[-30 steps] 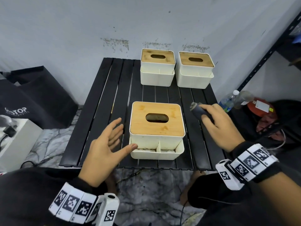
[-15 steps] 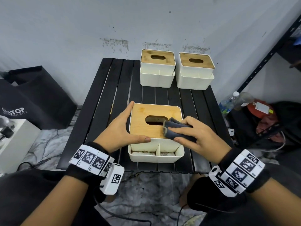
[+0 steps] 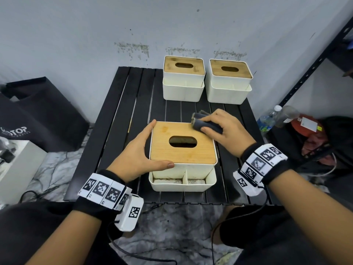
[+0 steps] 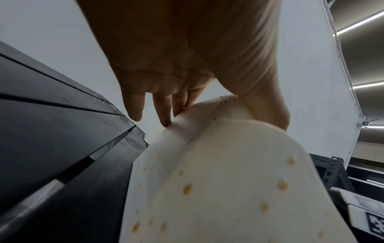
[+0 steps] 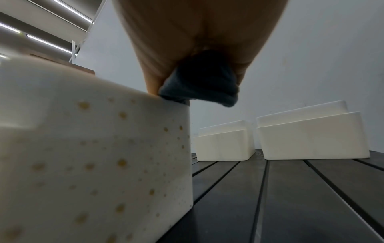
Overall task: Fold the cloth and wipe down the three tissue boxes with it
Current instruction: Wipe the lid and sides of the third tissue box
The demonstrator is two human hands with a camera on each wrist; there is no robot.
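Note:
A white tissue box [image 3: 183,169] with a bamboo lid and an oval slot stands near the front of the black slatted table [image 3: 122,119]. My left hand [image 3: 141,155] braces its left side, fingers straight along the wall and thumb laid across the front edge. In the left wrist view the fingers [image 4: 164,115] touch the spotted white box [image 4: 228,180]. My right hand [image 3: 223,131] grips the folded dark grey cloth [image 3: 207,124] and presses it on the lid's far right corner. From the right wrist, the cloth [image 5: 201,82] sits on the box's top edge [image 5: 93,148]. Two more boxes [image 3: 183,79] [image 3: 229,83] stand at the back.
A grey wall rises just behind the back boxes. A black bag [image 3: 38,115] and a white case [image 3: 17,169] sit on the floor at the left. At the right are bottles [image 3: 267,119], a red item [image 3: 305,123] and a black metal shelf post [image 3: 315,60]. Cables lie on the floor.
The right hand slid the cloth from beside the slot to the lid's far right corner. The left hand, off the box a second ago, now stays against its left side.

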